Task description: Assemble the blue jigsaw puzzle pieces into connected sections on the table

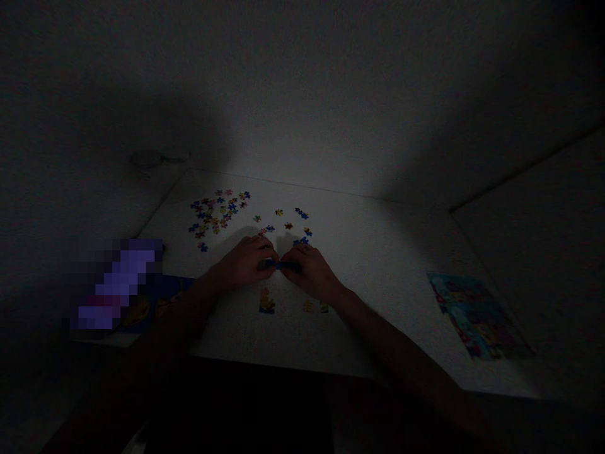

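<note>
In dim light, my left hand [244,261] and my right hand [309,270] meet over the middle of a white table. Between their fingertips is a dark blue jigsaw piece [278,265], pinched from both sides; whether it is one piece or two joined cannot be told. Just beyond my right fingers lies another blue jigsaw piece [300,241]. Several loose pieces, among them a red one [288,225] and a yellow one [279,212], lie past my hands. Nearer to me is an orange-yellow joined section [266,301], with a small yellow piece [309,306] to its right.
A heap of mixed jigsaw pieces [215,217] spreads at the back left. A blue picture box or sheet [177,287] lies beside my left forearm, next to a pixelated bright object [123,277]. At the right lies a colourful assembled puzzle [477,315]. Walls border the table [378,246].
</note>
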The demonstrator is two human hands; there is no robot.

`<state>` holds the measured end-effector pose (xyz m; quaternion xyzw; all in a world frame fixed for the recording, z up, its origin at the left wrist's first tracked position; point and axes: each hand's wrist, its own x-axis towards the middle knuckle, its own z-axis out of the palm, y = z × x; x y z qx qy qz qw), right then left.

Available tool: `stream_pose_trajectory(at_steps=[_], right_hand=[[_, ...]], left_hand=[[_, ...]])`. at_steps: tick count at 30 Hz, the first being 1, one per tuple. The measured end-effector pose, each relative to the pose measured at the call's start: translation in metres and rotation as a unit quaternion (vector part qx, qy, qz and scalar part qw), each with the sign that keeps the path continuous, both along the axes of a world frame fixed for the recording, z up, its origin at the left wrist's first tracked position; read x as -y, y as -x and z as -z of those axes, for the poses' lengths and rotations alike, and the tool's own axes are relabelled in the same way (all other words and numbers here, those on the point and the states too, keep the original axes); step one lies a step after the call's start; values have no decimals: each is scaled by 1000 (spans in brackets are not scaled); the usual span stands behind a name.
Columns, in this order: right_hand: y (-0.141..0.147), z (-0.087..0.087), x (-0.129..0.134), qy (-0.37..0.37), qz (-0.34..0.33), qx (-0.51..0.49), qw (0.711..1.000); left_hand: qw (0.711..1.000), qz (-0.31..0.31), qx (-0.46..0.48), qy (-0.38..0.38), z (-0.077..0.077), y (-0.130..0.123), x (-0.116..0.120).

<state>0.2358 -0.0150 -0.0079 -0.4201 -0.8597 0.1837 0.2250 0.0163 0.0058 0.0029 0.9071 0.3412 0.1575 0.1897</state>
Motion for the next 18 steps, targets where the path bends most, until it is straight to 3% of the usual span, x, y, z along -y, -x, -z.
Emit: stream_pose_trajectory(at_steps=[12,15,18], right_hand=[[-2,-2,2,5,-4,-36,999],[-10,-16,0,-16,24,-113,993],[-25,-45,-3,-76,83,-193,975]], left_hand=[[1000,9,12,4,3,2,-1],[1000,12,16,1,2,2,-1],[1000,18,25,-1,1,1,0]])
